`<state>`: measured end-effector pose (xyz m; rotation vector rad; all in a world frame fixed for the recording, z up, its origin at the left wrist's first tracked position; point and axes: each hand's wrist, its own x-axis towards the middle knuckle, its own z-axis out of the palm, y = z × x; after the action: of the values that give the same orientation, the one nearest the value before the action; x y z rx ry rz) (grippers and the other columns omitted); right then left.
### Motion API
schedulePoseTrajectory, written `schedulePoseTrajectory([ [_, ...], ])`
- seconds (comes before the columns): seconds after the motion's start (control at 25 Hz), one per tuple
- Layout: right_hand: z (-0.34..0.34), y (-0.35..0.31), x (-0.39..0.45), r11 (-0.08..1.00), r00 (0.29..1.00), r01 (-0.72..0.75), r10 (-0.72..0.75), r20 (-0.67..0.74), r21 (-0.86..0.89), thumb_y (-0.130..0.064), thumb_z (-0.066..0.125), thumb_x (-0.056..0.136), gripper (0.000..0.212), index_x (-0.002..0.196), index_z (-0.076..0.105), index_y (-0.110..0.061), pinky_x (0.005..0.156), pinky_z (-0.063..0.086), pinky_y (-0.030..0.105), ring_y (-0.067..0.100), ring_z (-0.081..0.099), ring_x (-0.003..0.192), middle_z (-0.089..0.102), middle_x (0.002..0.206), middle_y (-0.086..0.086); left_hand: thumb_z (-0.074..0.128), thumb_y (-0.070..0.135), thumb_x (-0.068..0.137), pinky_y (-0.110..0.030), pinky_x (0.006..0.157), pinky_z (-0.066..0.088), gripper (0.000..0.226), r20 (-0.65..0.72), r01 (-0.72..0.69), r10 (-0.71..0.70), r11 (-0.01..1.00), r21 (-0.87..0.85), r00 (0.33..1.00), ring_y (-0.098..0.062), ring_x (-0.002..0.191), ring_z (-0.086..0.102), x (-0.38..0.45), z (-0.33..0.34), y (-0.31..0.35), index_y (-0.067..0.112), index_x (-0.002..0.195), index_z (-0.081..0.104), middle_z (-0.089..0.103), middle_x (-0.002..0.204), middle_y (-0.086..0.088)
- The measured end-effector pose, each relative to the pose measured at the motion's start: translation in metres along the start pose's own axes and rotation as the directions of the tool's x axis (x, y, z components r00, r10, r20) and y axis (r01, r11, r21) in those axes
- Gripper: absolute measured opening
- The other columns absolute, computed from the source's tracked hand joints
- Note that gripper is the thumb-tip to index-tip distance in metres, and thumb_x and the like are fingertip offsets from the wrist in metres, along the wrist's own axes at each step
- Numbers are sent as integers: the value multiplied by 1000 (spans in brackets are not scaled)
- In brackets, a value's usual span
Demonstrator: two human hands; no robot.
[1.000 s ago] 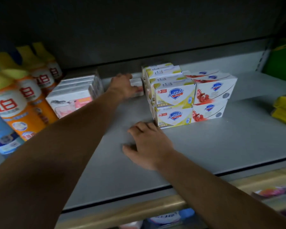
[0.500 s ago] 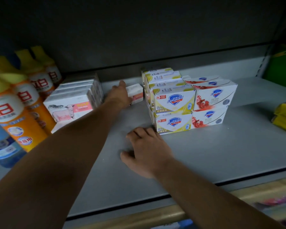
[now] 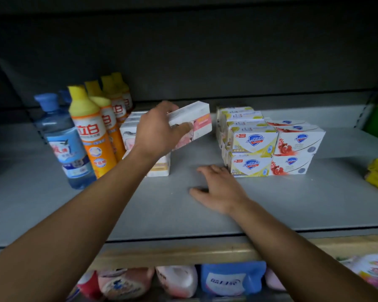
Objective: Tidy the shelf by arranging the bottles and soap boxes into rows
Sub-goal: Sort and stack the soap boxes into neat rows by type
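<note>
Fingers [image 3: 181, 127] grip pink soap box [image 3: 196, 120] between orange bottles [image 3: 92, 131] and Safeguard stacks [image 3: 271, 147].

Landmark: yellow Safeguard boxes [image 3: 250, 152], stacked two high on the grey shelf [image 3: 271, 203].
Red Safeguard boxes [image 3: 295, 149]: touching the landmark's right side, also two high.
Left hand [image 3: 156, 132]: left of the landmark, raised off the shelf, gripping a pink-and-white soap box [image 3: 193, 125] that is tilted.
Pink box stack [image 3: 144, 147]: behind that hand.
Right hand [image 3: 218, 188]: flat on the shelf, fingertips just before the landmark.
Orange bottles [image 3: 92, 131]: far left, in a row.
Blue bottle [image 3: 63, 142]: leftmost.
</note>
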<state>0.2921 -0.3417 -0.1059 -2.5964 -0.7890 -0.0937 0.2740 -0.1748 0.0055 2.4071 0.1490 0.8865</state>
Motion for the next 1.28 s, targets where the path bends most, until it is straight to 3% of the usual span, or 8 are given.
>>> schedulePoseTrajectory([
  [0.16, -18, -16, -10, 897, 973, 156, -67, -220, 414, -34, 76, 71, 90, 147, 27, -30, 101, 43, 27, 5, 52, 116, 40, 143, -6, 84, 28, 73, -35, 63, 51, 32, 176, 245, -183, 851, -465, 967, -22, 78, 65, -57, -36, -35, 18, 98, 68, 70, 96, -12],
  [0.36, -29, -49, -17, 839, 904, 421, -360, -228, 344, -13, 77, 72, 85, 144, 36, -29, 101, 46, 34, 4, 52, 119, 41, 139, -10, 82, 26, 67, -34, 69, 53, 30, 473, 475, -184, 621, -623, 862, -23, 83, 68, -91, -53, -75, 14, 93, 72, 72, 94, -8],
  [0.48, -27, -62, -18, 829, 944, 326, -315, -103, 455, -10, 82, 70, 76, 136, 49, -25, 101, 46, 32, 8, 56, 116, 55, 129, -6, 82, 21, 69, -38, 81, 57, 25, 574, 591, -182, 417, -690, 798, -25, 94, 71, -103, -53, -96, 15, 93, 77, 74, 104, -11],
  [0.68, -13, -73, -17, 721, 997, 82, -68, -48, 688, -31, 79, 78, 34, 110, 66, -27, 87, 53, 24, 11, 68, 97, 73, 102, -5, 70, 26, 72, -35, 69, 58, 30, 594, 633, -248, 127, -763, 765, -26, 89, 72, -114, -51, -111, 14, 100, 72, 73, 102, -10],
  [0.8, -11, -80, -11, 608, 981, -193, 149, 128, 770, -60, 67, 67, 50, 94, 72, -19, 73, 60, 31, 23, 74, 80, 76, 85, 7, 77, 28, 73, -33, 67, 59, 36, 581, 616, -216, 168, -770, 785, -27, 79, 72, -118, -51, -111, 12, 103, 68, 73, 93, -13],
  [1.0, -11, -79, -9, 470, 811, -578, 245, 531, 667, -68, 48, 85, 61, 87, 72, -12, 52, 56, 29, 31, 73, 66, 69, 62, 9, 60, 41, 92, -28, 59, 58, 38, 490, 580, -310, 407, -706, 815, -22, 69, 71, -119, -45, -103, 4, 98, 66, 75, 85, -15],
  [1.16, -9, -77, -12, 393, 859, -511, 212, 465, 764, -58, 54, 89, 46, 94, 71, -15, 55, 56, 27, 27, 73, 67, 74, 73, 9, 58, 34, 95, -30, 61, 60, 39, 459, 549, -303, 410, -729, 835, -22, 66, 70, -123, -42, -104, -3, 109, 60, 73, 90, -14],
  [1.28, -5, -85, -13, 424, 960, -265, 201, 195, 866, -42, 67, 88, 35, 106, 66, -11, 62, 58, 29, 21, 72, 69, 73, 95, 14, 58, 41, 93, -30, 58, 58, 45, 452, 560, -357, 310, -768, 817, -25, 66, 71, -121, -44, -104, 3, 118, 57, 71, 103, -21],
])
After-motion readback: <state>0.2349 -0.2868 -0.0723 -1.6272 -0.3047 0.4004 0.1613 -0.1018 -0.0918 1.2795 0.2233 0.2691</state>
